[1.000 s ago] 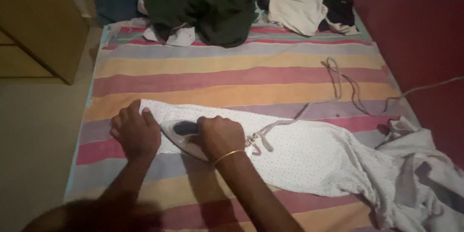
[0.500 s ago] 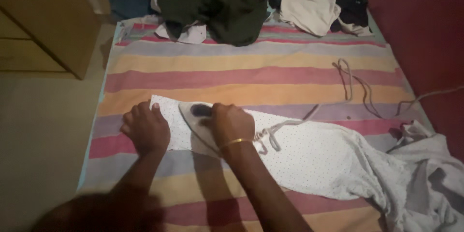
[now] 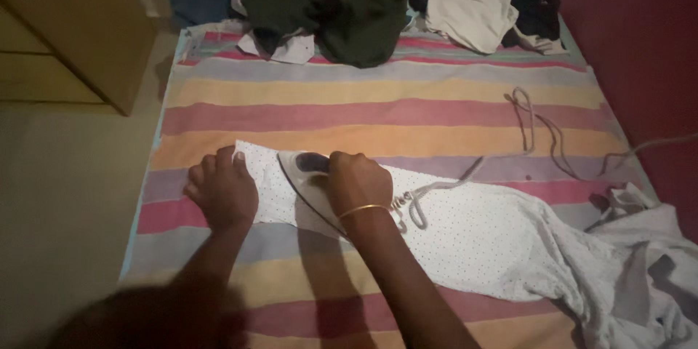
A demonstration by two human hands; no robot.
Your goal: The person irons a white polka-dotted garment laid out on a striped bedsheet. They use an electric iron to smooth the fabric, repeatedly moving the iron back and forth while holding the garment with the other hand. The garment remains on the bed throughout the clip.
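A white garment with small dots lies spread across a striped sheet. My right hand is closed around the handle of a white clothes iron, which rests flat on the garment's left end. My left hand presses palm down on the garment's left edge, right next to the iron's tip. The iron's grey cord runs from behind my right wrist, loops over the sheet and leaves at the right.
A dark green garment, a cream one and other clothes are piled at the far end of the sheet. A wooden cabinet stands at the left on a pale floor. A red wall borders the right.
My right hand has slid the iron a little away from me and to the right along the garment's left end. My left hand stayed pressed on the cloth edge.
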